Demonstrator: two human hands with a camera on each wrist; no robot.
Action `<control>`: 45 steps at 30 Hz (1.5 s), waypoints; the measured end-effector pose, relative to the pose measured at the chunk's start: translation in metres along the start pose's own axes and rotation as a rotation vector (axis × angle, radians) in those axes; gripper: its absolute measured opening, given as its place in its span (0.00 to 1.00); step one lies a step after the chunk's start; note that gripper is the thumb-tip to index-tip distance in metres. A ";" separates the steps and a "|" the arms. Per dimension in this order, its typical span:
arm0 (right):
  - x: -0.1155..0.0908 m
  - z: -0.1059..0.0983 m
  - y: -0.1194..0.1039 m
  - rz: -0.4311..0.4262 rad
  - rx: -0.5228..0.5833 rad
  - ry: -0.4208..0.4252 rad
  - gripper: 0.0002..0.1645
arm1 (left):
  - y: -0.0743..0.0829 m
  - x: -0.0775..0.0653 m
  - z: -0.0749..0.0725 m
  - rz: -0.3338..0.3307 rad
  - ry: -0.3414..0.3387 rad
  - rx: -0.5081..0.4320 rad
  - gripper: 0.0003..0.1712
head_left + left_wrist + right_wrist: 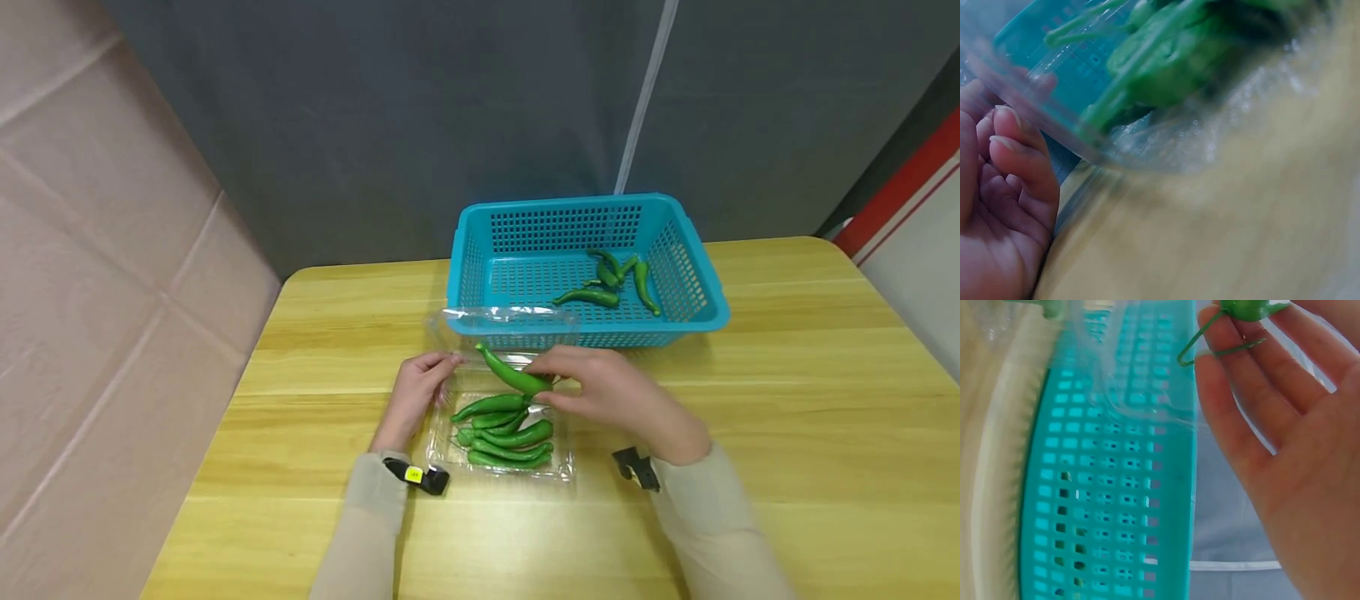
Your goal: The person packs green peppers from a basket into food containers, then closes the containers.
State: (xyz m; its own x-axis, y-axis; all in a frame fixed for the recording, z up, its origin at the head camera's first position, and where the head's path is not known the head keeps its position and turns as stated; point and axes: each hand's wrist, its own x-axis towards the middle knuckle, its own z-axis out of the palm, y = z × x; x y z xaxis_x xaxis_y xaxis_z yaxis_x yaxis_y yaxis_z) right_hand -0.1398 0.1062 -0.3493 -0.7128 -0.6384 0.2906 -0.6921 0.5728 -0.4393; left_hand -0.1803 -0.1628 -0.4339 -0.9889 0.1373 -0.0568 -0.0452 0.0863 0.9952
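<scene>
My right hand point(607, 387) holds a green chili pepper point(510, 373) by its stem end, over the far part of a clear plastic clamshell box point(566, 468). In the right wrist view, thin stems stick out past the fingers point(1229, 419) beside the glossy green end of the pepper point(1249, 309). Several green peppers point(512, 454) lie side by side in the box, mostly crosswise. At the box's far left corner, my left hand point(420, 387) pinches the edge. The left wrist view shows its fingers curled point(1025, 169) against the clear wall; that view is blurred.
Behind the box stands a blue-green plastic basket point(562, 202) with several green peppers point(592, 297) toward its right side. The raised clear lid point(502, 317) overlaps the basket's front. A dark cloth point(375, 125) hangs behind the wooden table point(787, 400); a pinkish wall point(97, 292) is on the left.
</scene>
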 end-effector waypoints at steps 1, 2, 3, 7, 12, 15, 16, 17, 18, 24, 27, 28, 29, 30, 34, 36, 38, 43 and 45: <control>0.001 0.002 0.000 0.006 -0.004 -0.017 0.19 | 0.000 0.000 0.000 0.001 0.002 -0.002 0.18; 0.002 0.004 0.000 0.011 -0.006 -0.036 0.19 | 0.000 0.000 0.000 0.000 0.003 -0.003 0.18; 0.002 0.006 -0.001 0.017 -0.009 -0.054 0.20 | 0.000 0.000 0.000 0.000 0.005 -0.003 0.18; 0.005 0.012 -0.002 0.039 -0.016 -0.100 0.21 | 0.000 0.000 0.000 0.000 0.006 0.004 0.16; 0.008 0.021 -0.001 0.011 -0.047 -0.105 0.21 | 0.000 0.001 0.000 0.007 0.005 0.010 0.18; 0.010 0.029 0.001 -0.023 -0.056 -0.085 0.19 | -0.001 0.001 0.000 0.006 0.003 0.009 0.19; 0.011 0.031 0.002 -0.027 -0.053 -0.082 0.19 | -0.001 0.001 0.000 0.005 0.004 0.009 0.19; 0.011 0.033 0.002 -0.027 -0.052 -0.082 0.19 | 0.000 0.001 0.000 0.003 0.004 0.008 0.19; 0.012 0.035 0.002 -0.022 -0.050 -0.084 0.18 | 0.000 0.001 0.000 0.002 0.005 0.007 0.18; 0.013 0.041 -0.001 0.030 -0.061 -0.133 0.18 | 0.001 0.000 0.000 0.004 0.004 0.008 0.17; 0.013 0.044 -0.001 0.047 -0.071 -0.152 0.19 | 0.001 0.001 0.000 0.005 0.002 0.016 0.17; 0.013 0.044 -0.001 0.050 -0.077 -0.155 0.19 | 0.001 0.001 0.000 0.004 0.001 0.015 0.17; 0.012 0.045 -0.001 0.053 -0.082 -0.156 0.19 | 0.001 0.000 0.000 0.003 0.000 0.015 0.17; 0.012 0.046 -0.001 0.056 -0.086 -0.156 0.19 | 0.000 0.001 0.000 0.002 0.000 0.016 0.18; 0.012 0.047 -0.002 0.057 -0.106 -0.158 0.18 | -0.007 0.004 -0.002 -0.008 -0.006 0.012 0.18; 0.012 0.047 -0.002 0.048 -0.110 -0.162 0.18 | -0.012 0.007 -0.003 -0.014 -0.003 0.007 0.18; 0.012 0.048 -0.003 0.041 -0.115 -0.170 0.18 | -0.017 0.009 -0.004 -0.019 0.005 -0.001 0.18; 0.012 0.050 -0.004 0.061 -0.130 -0.184 0.17 | -0.022 0.010 -0.004 -0.002 0.028 -0.013 0.20; 0.012 0.051 -0.004 0.069 -0.134 -0.186 0.17 | -0.022 0.011 -0.003 0.012 0.034 -0.018 0.21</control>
State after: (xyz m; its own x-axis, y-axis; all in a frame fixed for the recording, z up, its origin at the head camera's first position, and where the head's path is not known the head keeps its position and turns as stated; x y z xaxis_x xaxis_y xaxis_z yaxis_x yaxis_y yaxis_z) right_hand -0.1400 0.0702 -0.3870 -0.7344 -0.6718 0.0968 -0.6601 0.6737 -0.3322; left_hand -0.1902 -0.1664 -0.4561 -0.9936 0.1049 -0.0424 -0.0355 0.0667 0.9971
